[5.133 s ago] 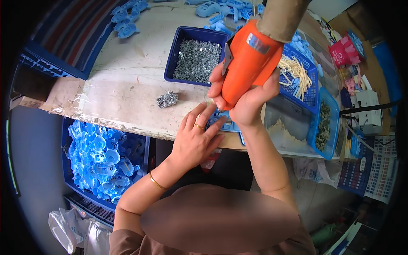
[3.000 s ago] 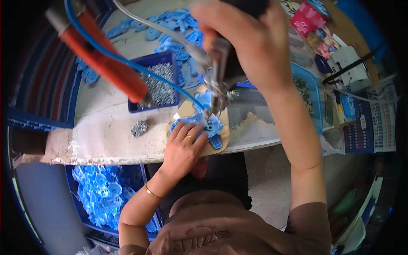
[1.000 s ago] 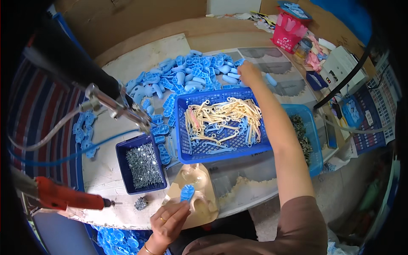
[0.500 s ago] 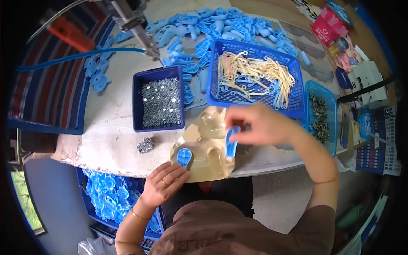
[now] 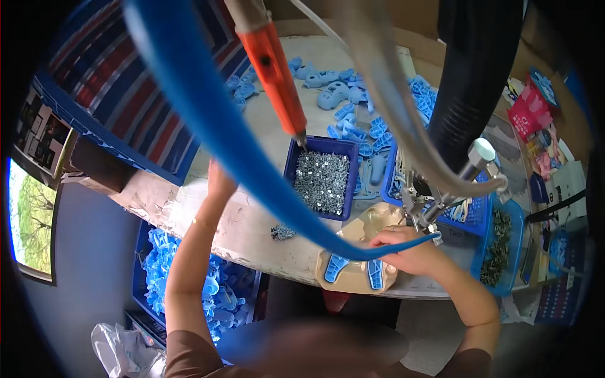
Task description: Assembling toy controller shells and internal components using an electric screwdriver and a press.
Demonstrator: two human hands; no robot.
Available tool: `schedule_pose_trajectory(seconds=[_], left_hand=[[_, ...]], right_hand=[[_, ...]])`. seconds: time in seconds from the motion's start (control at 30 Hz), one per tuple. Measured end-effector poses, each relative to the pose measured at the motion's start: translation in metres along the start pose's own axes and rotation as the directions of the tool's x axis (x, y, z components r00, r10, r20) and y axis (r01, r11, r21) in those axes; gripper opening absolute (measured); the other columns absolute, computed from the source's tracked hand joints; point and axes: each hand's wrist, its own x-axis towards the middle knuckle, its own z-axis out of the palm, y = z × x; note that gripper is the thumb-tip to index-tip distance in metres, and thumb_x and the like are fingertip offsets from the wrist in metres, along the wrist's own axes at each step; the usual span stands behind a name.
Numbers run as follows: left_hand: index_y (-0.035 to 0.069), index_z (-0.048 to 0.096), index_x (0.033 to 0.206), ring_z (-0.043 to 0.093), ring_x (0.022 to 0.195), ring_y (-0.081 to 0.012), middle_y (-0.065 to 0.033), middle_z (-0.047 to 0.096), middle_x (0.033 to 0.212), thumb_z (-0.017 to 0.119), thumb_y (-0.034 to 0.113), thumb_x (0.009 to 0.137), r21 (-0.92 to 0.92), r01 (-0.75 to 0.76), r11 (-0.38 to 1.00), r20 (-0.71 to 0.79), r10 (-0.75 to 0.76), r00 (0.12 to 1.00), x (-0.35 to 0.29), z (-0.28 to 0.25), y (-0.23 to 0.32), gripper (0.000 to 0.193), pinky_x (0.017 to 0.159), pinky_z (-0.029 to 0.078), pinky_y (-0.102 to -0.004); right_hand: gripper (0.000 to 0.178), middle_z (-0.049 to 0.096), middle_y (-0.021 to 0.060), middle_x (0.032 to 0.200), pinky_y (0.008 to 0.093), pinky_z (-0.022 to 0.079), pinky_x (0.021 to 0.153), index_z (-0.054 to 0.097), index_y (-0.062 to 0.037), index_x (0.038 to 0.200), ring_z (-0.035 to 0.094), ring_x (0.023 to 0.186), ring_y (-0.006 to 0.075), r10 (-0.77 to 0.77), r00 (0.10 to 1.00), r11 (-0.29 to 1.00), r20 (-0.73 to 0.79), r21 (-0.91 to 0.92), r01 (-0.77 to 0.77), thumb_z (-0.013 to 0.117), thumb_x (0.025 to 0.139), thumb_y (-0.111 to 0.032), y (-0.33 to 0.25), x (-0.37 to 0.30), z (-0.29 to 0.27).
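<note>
Left hand point(image 5: 220, 181) has quit the tan mould point(image 5: 353, 281); two blue pieces point(image 5: 336, 268) already sit there, near right hand point(image 5: 413, 259) fingers; both grips unclear.

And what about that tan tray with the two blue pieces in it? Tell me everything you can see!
The tan tray looks like smooth, shiny plastic with rounded hollows. It lies flat at the near edge of the table, wider at its near end. Two blue pieces sit in its near hollows. The right hand is over its right side; I can't tell if its fingers touch. A blue hose hides part of it.
</note>
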Motion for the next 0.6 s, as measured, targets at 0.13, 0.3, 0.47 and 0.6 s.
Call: schedule_pose_trajectory(seconds=[0.13,0.3,0.47,0.6], left_hand=[[0.003,0.042,0.136,0.051,0.116,-0.039,-0.0213,0.048,0.135,0.062,0.021,0.086,-0.109,0.151,0.983,0.073,-0.143,0.987,0.025,0.052,-0.072,0.056,0.099,0.042,-0.0463],[0.005,0.063,0.091,0.06,0.091,-0.0356,-0.0133,0.06,0.104,0.065,0.023,0.085,-0.065,0.34,0.938,-0.087,-0.345,0.935,0.002,0.015,-0.018,0.018,0.078,0.049,-0.0439],[0.006,0.056,0.104,0.056,0.089,-0.0177,-0.0048,0.057,0.1,0.051,0.025,0.097,-0.925,0.318,0.207,0.107,-0.662,0.742,-0.094,-0.057,-0.038,0.021,0.088,0.051,-0.0347],[0.006,0.055,0.116,0.057,0.107,-0.0265,-0.0089,0.058,0.118,0.043,0.035,0.094,-0.904,0.19,-0.383,0.376,-0.503,0.778,-0.172,-0.097,-0.017,0.038,0.094,0.048,-0.0491]], right_hand=[[0.016,0.067,0.0085,0.079,0.0324,0.049,0.064,0.067,-0.0066,0.095,0.064,0.069,0.0231,0.031,0.999,0.989,-0.029,0.146,-0.026,0.07,0.084,-0.019,-0.002,0.011,0.002],[0.015,0.068,0.0089,0.08,0.0311,0.048,0.062,0.067,-0.0059,0.095,0.063,0.068,0.0208,0.018,0.998,0.997,-0.063,0.078,-0.013,0.068,0.085,-0.017,0.008,0.002,-0.003],[0.015,0.067,0.0109,0.082,0.0341,0.05,0.064,0.065,-0.0034,0.092,0.066,0.071,0.0254,-0.041,0.982,0.992,-0.183,0.11,0.062,0.065,0.087,-0.017,-0.012,0.003,0.0],[0.02,0.066,0.0099,0.094,0.0325,0.051,0.07,0.064,-0.0036,0.103,0.065,0.08,0.022,-0.075,0.968,0.962,-0.241,0.24,0.134,0.068,0.086,-0.014,-0.053,0.009,0.014]])
